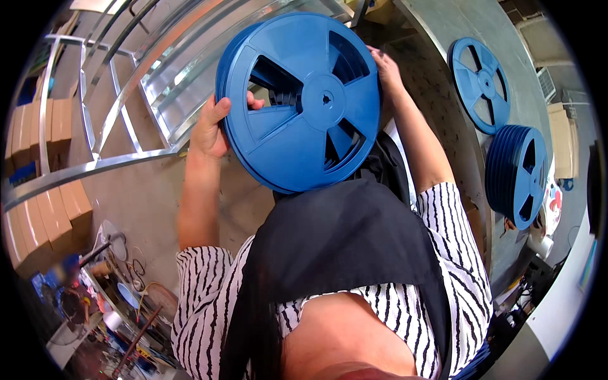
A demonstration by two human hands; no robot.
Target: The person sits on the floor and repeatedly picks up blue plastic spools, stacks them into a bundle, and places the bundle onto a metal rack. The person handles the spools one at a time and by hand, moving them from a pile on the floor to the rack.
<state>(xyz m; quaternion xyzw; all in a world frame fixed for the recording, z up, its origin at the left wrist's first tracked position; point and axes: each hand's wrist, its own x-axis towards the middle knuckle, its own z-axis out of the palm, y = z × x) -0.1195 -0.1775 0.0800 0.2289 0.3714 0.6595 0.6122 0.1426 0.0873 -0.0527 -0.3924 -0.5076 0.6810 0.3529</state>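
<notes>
Blue reel stack (324,95) is up in front of the person's chest, held btwn both hands, flat round face turned to the cam, lower edge close to the black apron (342,244); can't tell if they touch. Several rims show along its L side, exact no. unclear. L hand (212,130) is on the L edge: grip closed round the rim, thumb at the front side, fingertips visible thru the L cut-out window. R hand (387,75) is at the upper R edge, grip closed on the rim w/ fingertips up by the edge; rest of those fingers partly hidden, so can't tell how far they wrap behind. Both forearms come out of striped sleeves (457,212). Over on the R is a grey desk (453,19) w/ a single-looking blue reel (485,83) face up, & just beside it, nearer the person, a thicker pile of blue reels (505,168), rims packed tight tog. On the L: a metal frame (136,156) w/ bars, near the L forearm in view, plus brown cartons (47,215) on the floor (130,202). Lower L = mixed clutter incl. a white roll (113,320), details too small to tell.
</notes>
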